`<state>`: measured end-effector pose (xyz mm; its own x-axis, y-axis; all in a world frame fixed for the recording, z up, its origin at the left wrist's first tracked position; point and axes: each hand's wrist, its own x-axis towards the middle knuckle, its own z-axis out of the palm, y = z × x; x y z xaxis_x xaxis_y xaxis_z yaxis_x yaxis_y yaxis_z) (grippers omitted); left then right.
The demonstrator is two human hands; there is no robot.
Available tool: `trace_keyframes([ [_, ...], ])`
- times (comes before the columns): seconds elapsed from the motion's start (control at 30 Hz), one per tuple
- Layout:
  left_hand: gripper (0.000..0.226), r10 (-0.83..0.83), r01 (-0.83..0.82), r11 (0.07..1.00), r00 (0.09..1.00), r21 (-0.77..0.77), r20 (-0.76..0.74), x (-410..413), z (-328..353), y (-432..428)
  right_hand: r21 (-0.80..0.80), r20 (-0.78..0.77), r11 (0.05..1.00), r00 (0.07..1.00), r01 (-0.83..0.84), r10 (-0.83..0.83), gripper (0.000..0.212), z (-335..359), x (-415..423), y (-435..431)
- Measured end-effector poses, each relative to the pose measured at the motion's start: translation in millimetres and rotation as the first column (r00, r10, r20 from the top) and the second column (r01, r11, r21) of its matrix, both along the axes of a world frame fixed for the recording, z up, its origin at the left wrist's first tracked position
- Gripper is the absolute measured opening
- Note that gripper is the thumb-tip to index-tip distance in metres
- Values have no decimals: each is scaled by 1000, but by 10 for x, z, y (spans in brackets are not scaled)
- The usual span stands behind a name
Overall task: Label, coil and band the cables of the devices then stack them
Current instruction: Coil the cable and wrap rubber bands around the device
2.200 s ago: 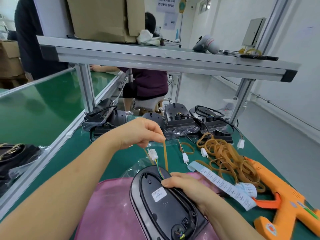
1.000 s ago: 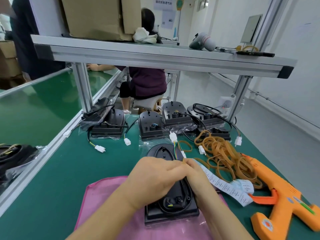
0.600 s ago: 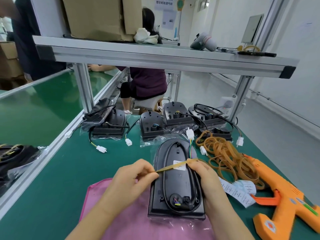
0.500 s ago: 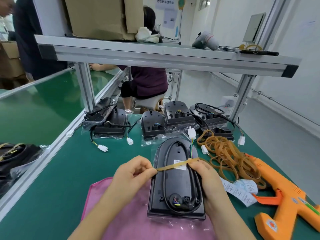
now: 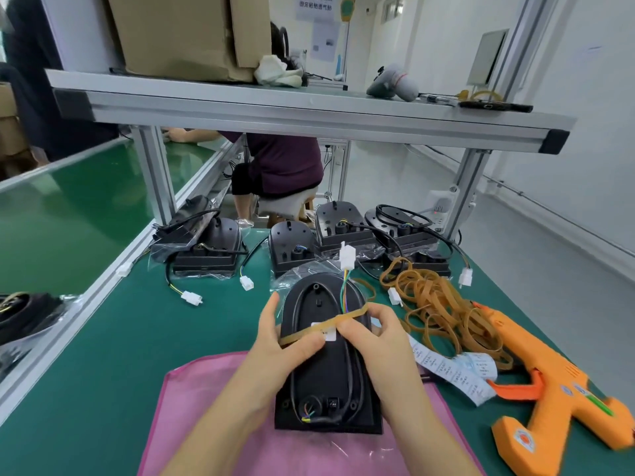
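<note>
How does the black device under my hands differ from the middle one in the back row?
The near device lies on the pink mat; the back device sits on the green table. The near device's cable lies coiled on it; the back device's trails to a white plug. Your left hand and right hand stretch a rubber band across the near one; the other shows none. Both are black.

Forearms rise from the bottom edge; left hand [image 5: 287,350] and right hand [image 5: 372,334] sit close mid-frame, each pinching the rubber band [image 5: 347,316].
</note>
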<state>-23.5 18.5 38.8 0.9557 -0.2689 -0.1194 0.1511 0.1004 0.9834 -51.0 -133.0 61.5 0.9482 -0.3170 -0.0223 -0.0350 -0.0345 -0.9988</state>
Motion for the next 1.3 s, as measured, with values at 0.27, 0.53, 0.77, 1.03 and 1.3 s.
trace_keyframes([
  [0.27,61,-9,-7,966,998,-259,-60,70,-114,-72,-6,15,991,991,-131,131,48,71,-94,-27],
  [0.53,47,-56,-6,937,984,-349,-168,37,-126,-17,44,-14,961,961,-274,275,56,92,-124,-112],
  [0.77,57,-103,90,979,993,-184,-65,45,-67,62,34,-63,949,947,-313,314,35,118,-34,-183],
  [1.03,86,-53,14,965,988,263,144,9,122,77,307,-121,912,940,-271,320,51,-71,81,-150],
  [1.3,122,-14,-36,936,990,350,140,11,246,240,585,-17,794,976,-165,216,55,-202,86,-123],
])
